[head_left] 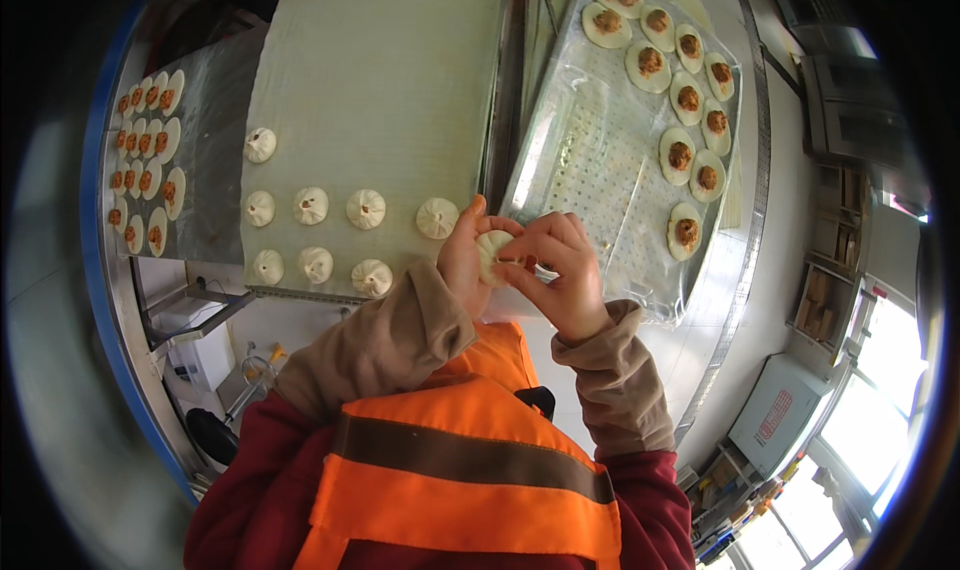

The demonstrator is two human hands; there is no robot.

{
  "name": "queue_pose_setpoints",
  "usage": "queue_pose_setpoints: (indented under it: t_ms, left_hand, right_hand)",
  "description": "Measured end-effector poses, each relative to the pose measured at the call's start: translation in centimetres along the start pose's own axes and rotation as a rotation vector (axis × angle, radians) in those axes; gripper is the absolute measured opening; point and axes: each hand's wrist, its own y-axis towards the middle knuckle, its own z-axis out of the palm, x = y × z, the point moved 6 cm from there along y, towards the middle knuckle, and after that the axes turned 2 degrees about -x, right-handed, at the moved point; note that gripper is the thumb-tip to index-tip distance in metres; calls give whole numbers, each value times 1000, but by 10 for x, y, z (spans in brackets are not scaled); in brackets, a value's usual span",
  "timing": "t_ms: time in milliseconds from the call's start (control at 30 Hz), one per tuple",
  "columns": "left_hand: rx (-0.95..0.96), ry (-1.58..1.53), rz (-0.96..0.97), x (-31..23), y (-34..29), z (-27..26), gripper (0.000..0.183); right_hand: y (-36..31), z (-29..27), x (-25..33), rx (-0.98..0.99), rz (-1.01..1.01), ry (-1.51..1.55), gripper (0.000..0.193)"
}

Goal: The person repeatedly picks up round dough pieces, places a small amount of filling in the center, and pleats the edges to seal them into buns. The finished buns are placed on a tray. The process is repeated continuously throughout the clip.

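Note:
A white steamed bun (490,255) with gathered dough rests in my left hand (462,262), whose fingers curl around its side. Pinched at the dough's edge are the fingertips of my right hand (562,270); the bun's far side is partly hidden by them. Just left of my hands, a pleated bun (437,218) sits at the near right of a cloth-lined tray (380,80). Several more pleated buns (366,209) stand in rows on that cloth, some with filling showing at the top.
To the right, a plastic-covered perforated tray (570,160) carries several dough rounds topped with filling (680,156). More filled rounds (150,178) lie on the dark metal surface (215,140) at far left. A white box (780,415) and wooden shelves (825,290) stand at right.

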Motion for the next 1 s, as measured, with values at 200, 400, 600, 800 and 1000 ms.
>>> queue_pose_setpoints:
  t_ms: [200, 400, 600, 800, 1000]
  left_hand:
    - [95, -156, 31, -39, -4, -8, 66]
    - [9, -51, 235, -97, 2, -38, 77]
    - [-133, -84, 385, -130, -19, -99, 74]
    - [-137, -151, 382, -137, -32, -125, 62]
    - [-122, -124, 374, -134, -29, -123, 62]
  right_hand:
    - [37, 27, 24, 114, -118, -26, 55]
    - [78, 73, -18, 228, 139, 166, 53]
    - [128, 116, -94, 10, 335, -287, 61]
    - [122, 108, -100, 4, 260, -448, 53]
    - [135, 110, -116, 209, 349, -228, 42]
